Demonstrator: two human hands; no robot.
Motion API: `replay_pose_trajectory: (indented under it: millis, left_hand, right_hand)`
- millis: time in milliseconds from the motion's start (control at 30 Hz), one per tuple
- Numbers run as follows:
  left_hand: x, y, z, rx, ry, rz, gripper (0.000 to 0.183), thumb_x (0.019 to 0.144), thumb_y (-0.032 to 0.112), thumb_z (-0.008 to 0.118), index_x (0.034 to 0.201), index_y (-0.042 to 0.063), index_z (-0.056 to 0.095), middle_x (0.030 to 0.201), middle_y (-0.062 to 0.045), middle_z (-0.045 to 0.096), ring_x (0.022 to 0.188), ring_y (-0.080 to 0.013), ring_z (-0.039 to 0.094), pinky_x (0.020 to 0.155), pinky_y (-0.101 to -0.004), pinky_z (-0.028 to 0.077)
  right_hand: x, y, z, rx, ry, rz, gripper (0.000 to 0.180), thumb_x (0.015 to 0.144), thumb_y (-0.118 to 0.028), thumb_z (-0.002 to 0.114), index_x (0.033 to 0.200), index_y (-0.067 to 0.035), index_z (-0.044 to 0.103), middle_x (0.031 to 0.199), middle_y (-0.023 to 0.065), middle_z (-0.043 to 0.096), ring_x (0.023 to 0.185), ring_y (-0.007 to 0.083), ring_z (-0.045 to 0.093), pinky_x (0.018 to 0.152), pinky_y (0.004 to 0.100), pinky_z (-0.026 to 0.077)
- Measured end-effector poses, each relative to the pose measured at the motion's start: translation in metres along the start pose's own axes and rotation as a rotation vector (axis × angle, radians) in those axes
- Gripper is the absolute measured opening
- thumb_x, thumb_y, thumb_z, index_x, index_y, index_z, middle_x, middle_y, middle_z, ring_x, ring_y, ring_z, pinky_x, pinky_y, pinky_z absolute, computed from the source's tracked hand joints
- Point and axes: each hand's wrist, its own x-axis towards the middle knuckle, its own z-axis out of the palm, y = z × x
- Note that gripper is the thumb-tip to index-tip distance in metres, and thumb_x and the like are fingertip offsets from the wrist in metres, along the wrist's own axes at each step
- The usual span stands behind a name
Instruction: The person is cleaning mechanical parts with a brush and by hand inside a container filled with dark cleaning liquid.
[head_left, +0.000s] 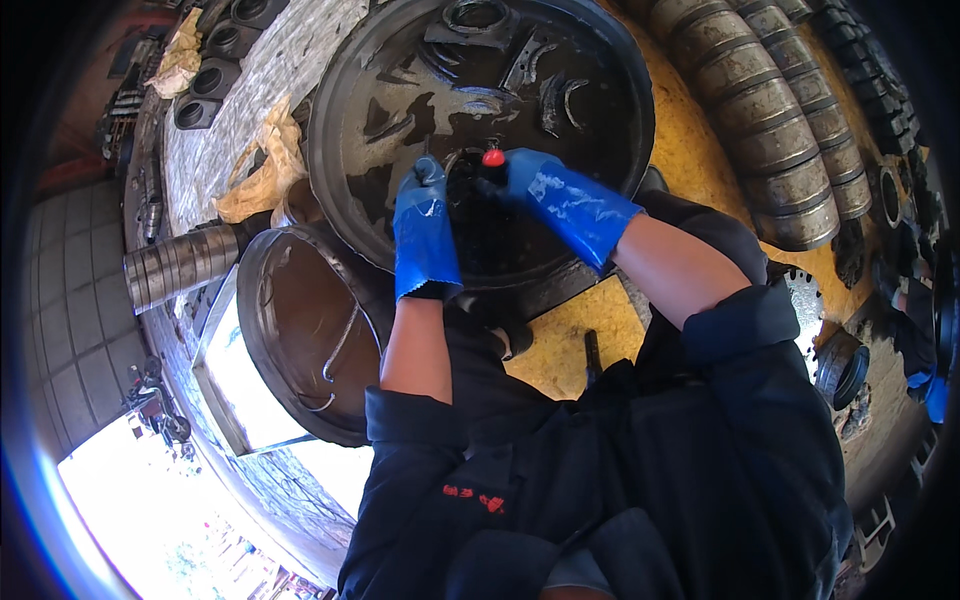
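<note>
A wide round metal basin (324, 161) of dark oily liquid stands before me. My left hand (426, 184), in a blue rubber glove, is curled over the liquid; whether it grips anything is hidden. The matching gloved right hand (525, 176) is closed around a dark tool with a red end (493, 158). Between both hands a dark round part (463, 163) shows only in part. Farther back in the basin lie a block with a round bore (476, 16), a plate with a curved cutout (527, 61) and curved metal pieces (556, 105).
A round metal drum (300, 322) with a hooked rod (341, 341) stands close at left. Crumpled brown paper (274, 165) lies beside the basin. Grooved metal cylinders (757, 127) lie at right on a yellow surface (694, 142). Another person's sleeve (916, 322) shows far right.
</note>
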Motion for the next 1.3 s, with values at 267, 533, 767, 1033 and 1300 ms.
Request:
replay_pose_trajectory:
  millis: [267,533,767,1033,1300]
  left_hand:
    - [0.008,-0.009,0.004,-0.061,0.016,0.091,0.062,0.098,0.054,0.043,0.115,-0.002,0.061,0.108,-0.028,0.065,0.104,-0.0436,0.060,0.090,-0.0437,0.046]
    - [0.013,-0.003,0.007,0.025,-0.025,0.006,0.061,0.100,0.051,0.042,0.114,-0.006,0.060,0.106,-0.030,0.064,0.104,-0.0458,0.059,0.090,-0.0451,0.046]
    - [0.006,0.002,0.008,0.088,0.038,0.154,0.062,0.099,0.051,0.042,0.116,-0.006,0.059,0.107,-0.030,0.063,0.104,-0.0466,0.058,0.091,-0.0452,0.045]
    - [0.018,-0.015,0.014,0.002,0.033,0.165,0.059,0.098,0.051,0.046,0.106,-0.004,0.065,0.104,-0.029,0.064,0.101,-0.0454,0.060,0.089,-0.0447,0.047]
    - [0.012,-0.004,0.006,0.107,0.069,0.196,0.058,0.098,0.050,0.046,0.105,-0.005,0.065,0.100,-0.029,0.065,0.097,-0.0454,0.061,0.086,-0.0448,0.048]
  right_hand:
    - [-0.019,-0.009,0.001,-0.668,0.249,-0.733,0.040,0.073,-0.023,0.065,0.112,-0.017,0.062,0.096,0.0056,0.066,0.071,0.0251,0.068,0.065,0.0401,0.054]
    - [-0.003,0.017,0.020,-0.535,0.082,-0.520,0.033,0.088,-0.027,0.059,0.120,-0.020,0.064,0.110,0.0120,0.066,0.086,0.0287,0.068,0.082,0.0426,0.052]
    - [-0.007,0.014,0.006,0.820,-0.186,0.071,0.033,0.091,-0.027,0.061,0.118,-0.008,0.067,0.111,0.0094,0.070,0.103,0.0247,0.066,0.089,0.0366,0.053]
    - [0.002,0.019,0.006,1.618,-0.228,0.778,0.037,0.091,-0.035,0.064,0.115,-0.007,0.066,0.105,0.0085,0.071,0.093,0.0266,0.067,0.081,0.0454,0.054]
    - [0.000,0.006,0.009,-0.253,0.146,-0.501,0.019,0.084,-0.028,0.062,0.088,-0.011,0.068,0.092,0.0142,0.069,0.084,0.0349,0.066,0.078,0.0422,0.053]
